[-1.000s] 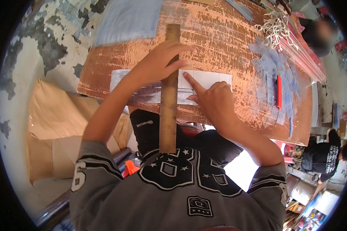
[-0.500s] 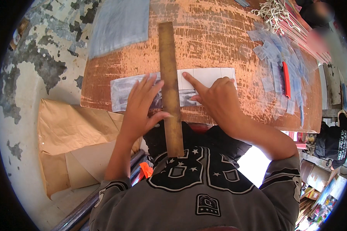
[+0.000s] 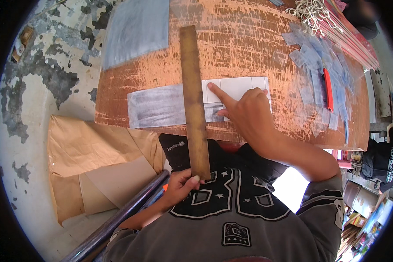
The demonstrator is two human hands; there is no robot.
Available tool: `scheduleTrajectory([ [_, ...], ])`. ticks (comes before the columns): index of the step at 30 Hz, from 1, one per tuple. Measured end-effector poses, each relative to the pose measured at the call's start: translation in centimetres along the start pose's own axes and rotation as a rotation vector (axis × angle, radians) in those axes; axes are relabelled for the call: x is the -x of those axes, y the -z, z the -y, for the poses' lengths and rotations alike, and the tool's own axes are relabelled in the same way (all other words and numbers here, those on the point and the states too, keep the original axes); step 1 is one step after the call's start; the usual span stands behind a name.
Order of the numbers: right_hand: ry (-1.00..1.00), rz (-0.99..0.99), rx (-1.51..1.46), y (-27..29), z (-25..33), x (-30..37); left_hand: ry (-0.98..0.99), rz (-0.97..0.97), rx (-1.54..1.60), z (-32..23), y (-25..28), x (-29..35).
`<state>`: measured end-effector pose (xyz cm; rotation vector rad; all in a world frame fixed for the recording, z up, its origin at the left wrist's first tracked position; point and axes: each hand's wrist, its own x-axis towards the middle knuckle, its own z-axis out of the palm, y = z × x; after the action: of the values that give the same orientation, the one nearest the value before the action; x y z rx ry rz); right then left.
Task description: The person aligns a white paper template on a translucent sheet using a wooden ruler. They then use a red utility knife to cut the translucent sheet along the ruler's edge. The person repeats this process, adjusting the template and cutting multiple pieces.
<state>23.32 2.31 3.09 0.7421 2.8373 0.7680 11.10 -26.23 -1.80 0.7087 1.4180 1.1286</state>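
A long, flat brown straightedge [image 3: 193, 100] lies across a strip of cloudy clear plastic [image 3: 157, 107] and sticks out past the table's near edge. My left hand [image 3: 181, 187] pinches its near end between thumb and fingers, close to my shirt. To the right of the straightedge is a white sheet with ruled lines [image 3: 238, 88], level with the plastic strip. My right hand [image 3: 251, 111] rests on this sheet, index finger stretched out on it near the straightedge, thumb apart and the other fingers curled. Nothing shows in its grasp.
Larger cloudy plastic sheets [image 3: 137, 32] lie at the table's far left. Many small clear plastic pieces [image 3: 312, 65] are scattered at the right, with a slim red tool [image 3: 328, 89] on them. White string [image 3: 310, 15] and pink rods sit far right. Brown paper [image 3: 100, 148] stands left of the table.
My left hand has left the plastic strip, moved down toward me and taken hold of the straightedge's near end. My right hand and the straightedge stay about where they were.
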Motion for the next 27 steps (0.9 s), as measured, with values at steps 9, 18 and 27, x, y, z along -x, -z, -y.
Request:
scheduleTrajectory([
  [9, -0.021, 0.016, -0.004, -0.1, 0.2, 0.0, -0.008, -0.128, 0.231, 2.6, -0.2, -0.3],
  [18, -0.028, 0.005, -0.032, -0.2, 0.3, 0.1, -0.023, -0.07, 0.062, -1.1, 0.5, -4.8],
  [27, -0.032, 0.009, -0.034, -0.2, 0.3, 0.0, -0.067, -0.244, 0.19, -2.3, -0.4, -6.3],
])
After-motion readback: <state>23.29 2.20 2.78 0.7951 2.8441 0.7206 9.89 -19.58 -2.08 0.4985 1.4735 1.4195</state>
